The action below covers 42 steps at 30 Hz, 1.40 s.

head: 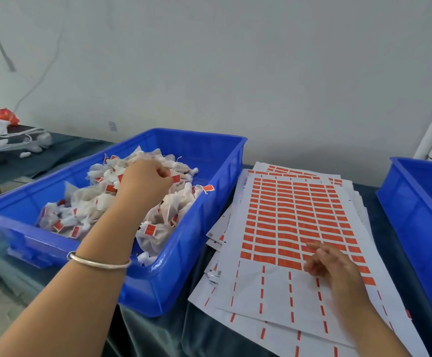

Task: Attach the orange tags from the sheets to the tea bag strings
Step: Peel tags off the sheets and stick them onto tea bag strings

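Step in hand, as judged: a tagged tea bag is being dropped onto the pile while the next tag is sought. The left hand [142,180] is seen over the blue bin [204,240], fingers curled, an orange tag [175,178] pinched at the fingertips. The right hand [331,266] is held over the top sheet [274,287], fingers loosely spread, nothing gripped; whether paper is touched cannot be told.

Next move, judged: a tag just ahead of the right fingertips is to be peeled from the nearest full row, and an untagged string found.

Bin under left hand: heaped tea bags [173,210], many already tagged. Sheets stacked beneath right hand, nearer rows stripped. A second blue bin [416,215] is noted right of that hand; contents hidden.
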{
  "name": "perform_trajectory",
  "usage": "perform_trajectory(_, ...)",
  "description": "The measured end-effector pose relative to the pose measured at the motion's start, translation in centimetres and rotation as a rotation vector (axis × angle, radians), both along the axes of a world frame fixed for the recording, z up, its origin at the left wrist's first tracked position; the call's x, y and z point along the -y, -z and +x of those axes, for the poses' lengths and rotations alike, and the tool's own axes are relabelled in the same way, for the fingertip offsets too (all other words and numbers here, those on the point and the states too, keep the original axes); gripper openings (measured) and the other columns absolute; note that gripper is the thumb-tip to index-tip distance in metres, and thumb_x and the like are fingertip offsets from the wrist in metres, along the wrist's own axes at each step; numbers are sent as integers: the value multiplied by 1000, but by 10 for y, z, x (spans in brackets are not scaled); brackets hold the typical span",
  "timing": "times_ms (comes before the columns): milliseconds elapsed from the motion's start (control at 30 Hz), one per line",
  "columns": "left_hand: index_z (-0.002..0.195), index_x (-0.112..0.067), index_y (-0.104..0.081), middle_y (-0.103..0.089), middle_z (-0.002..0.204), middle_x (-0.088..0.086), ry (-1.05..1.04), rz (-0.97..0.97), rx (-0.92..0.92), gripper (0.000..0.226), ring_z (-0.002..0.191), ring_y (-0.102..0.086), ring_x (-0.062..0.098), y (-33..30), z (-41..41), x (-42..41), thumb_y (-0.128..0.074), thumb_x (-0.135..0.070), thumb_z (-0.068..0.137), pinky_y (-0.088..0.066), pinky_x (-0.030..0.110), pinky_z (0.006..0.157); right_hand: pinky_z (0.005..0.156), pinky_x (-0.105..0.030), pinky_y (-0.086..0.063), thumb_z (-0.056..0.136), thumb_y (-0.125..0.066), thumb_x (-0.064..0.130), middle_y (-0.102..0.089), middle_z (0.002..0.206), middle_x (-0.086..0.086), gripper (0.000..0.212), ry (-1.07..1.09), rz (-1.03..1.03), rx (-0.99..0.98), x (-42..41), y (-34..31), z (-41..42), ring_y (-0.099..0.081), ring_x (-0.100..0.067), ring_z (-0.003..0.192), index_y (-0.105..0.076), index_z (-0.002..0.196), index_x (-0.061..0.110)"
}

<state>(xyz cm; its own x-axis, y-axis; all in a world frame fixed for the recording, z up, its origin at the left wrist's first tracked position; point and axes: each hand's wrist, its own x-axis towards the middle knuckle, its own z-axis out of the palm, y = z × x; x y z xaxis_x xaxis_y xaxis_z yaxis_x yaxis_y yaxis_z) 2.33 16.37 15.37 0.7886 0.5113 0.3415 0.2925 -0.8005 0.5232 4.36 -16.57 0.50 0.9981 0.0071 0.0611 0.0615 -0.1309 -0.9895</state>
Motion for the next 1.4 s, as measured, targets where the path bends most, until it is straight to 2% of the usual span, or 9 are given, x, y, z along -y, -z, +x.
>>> perform_trajectory(233,87,-21,-62,-66,79,-4,100,-10,52,5,69,-58,10,-11,-5,8,-59,-25,88,-36,18,53,65,-23,-47,98,-47,28,-70,73,3,20,22,-13,-16,-2,-4,-1,-66,-21,76,-65,96,19)
perform_trajectory(433,71,-30,-60,-63,62,-14,367,-68,169,14,57,-55,-2,-33,-36,66,-61,-29,84,-36,15,50,69,-16,-47,95,-53,27,-68,91,13,10,23,-243,49,-9,3,-3,-64,-12,84,-62,93,27)
perform_trajectory(533,72,-36,-54,-59,67,-20,577,-56,5,16,64,-57,-3,-15,-38,108,-59,-33,87,-40,6,48,74,-7,-41,91,-58,30,-56,110,22,11,7,-538,176,-16,4,-11,-57,0,91,-55,100,36)
perform_trajectory(633,87,-35,-58,-60,79,-15,690,-78,-219,3,72,-59,5,24,-27,147,-58,-34,89,-48,12,64,86,-15,-48,91,-58,34,-49,117,23,22,-27,-751,207,-23,-4,-18,-56,-4,101,-51,112,38)
perform_trajectory(733,90,-36,-58,-59,83,-18,685,-125,-317,1,73,-57,3,70,-19,173,-57,-36,89,-48,16,68,78,-16,-51,93,-57,29,-55,112,21,18,103,-472,128,-21,-34,-26,-60,-9,102,-51,107,39)
perform_trajectory(867,115,-40,-54,-56,109,-22,638,-163,-348,27,81,-54,1,112,-17,201,-56,-44,88,-45,18,74,54,-19,-57,95,-54,26,-68,88,15,12,282,-155,175,8,-101,-46,-70,-4,73,-58,94,37)
perform_trajectory(1000,129,-39,-45,-47,135,-18,677,-57,-359,42,116,-52,9,130,-12,229,-52,-49,89,-44,29,96,46,-7,-41,88,-55,9,-64,81,25,27,306,-318,302,58,-154,-62,-58,17,67,-61,81,35)
perform_trajectory(1267,145,-33,-22,-17,155,-12,743,176,-397,53,143,-15,14,151,-3,257,-30,-49,96,-3,40,115,81,-35,-46,89,-40,-6,-65,102,-5,34,561,-731,-115,220,-161,-26,-61,-25,97,-64,86,18)
perform_trajectory(1400,147,-34,-15,-11,156,-14,732,293,-365,55,145,-6,12,162,-7,257,-19,-53,95,6,39,113,89,-39,-46,93,-45,1,-59,124,-10,26,547,-871,-374,278,-126,-22,-56,-28,109,-66,103,12)
